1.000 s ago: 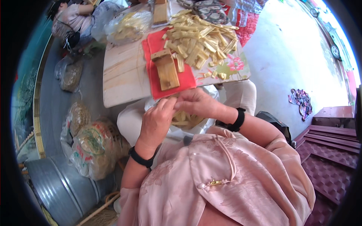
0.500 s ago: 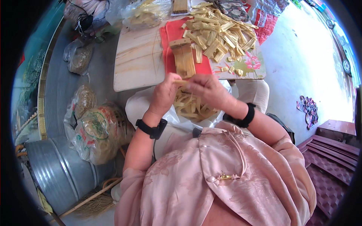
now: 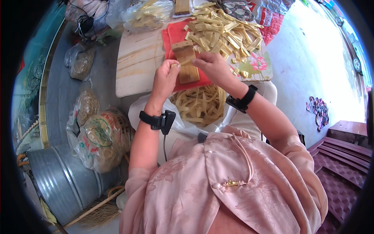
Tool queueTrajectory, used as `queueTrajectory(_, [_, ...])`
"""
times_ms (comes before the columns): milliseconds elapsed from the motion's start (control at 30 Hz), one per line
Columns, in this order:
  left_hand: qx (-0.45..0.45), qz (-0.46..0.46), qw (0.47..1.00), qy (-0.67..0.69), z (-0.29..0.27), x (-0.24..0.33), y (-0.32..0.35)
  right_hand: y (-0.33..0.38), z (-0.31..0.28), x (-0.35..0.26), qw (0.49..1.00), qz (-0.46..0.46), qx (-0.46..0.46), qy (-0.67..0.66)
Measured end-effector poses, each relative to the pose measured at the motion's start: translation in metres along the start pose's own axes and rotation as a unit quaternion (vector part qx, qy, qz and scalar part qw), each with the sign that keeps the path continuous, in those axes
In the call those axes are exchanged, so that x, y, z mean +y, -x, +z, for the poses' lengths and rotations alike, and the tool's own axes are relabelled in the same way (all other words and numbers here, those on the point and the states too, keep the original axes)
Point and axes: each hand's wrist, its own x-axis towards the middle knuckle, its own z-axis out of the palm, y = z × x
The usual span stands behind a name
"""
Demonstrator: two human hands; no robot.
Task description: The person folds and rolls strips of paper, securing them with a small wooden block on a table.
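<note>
The left hand (image 3: 166, 77) and right hand (image 3: 213, 67) appear to pinch opposite ends of a flat yellowish strip (image 3: 186, 63) over the wooden block (image 3: 189, 75), seemingly for tension. Red cloth (image 3: 177, 33) beneath likely steadies the block. Strip pile (image 3: 223, 33): block's one-to-two o'clock; strip-filled white bag (image 3: 186, 125): five-to-six o'clock, presumably for reach.

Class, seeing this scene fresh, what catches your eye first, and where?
The yellow pile at the far right of the table strikes first, then the red cloth left of it. Next, the left hand and right hand hold a strip over a wooden block on that cloth. Nearer the body, a white bag holds curled ribbons.
</note>
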Motion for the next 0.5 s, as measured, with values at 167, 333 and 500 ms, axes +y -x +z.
queueTrajectory(167, [0.036, 0.018, 0.987, -0.154, -0.001, -0.018, 0.002, -0.002, 0.013, 0.035, 0.991, -0.049, 0.02, 0.119])
queueTrajectory(333, [0.097, 0.231, 0.908, -0.337, -0.004, -0.003, 0.045, 0.026, 0.003, 0.024, 0.983, -0.061, 0.036, 0.17])
queueTrajectory(500, [-0.187, -0.171, 0.954, 0.158, 0.007, -0.002, 0.083, 0.066, 0.025, -0.01, 0.954, -0.287, 0.026, 0.084])
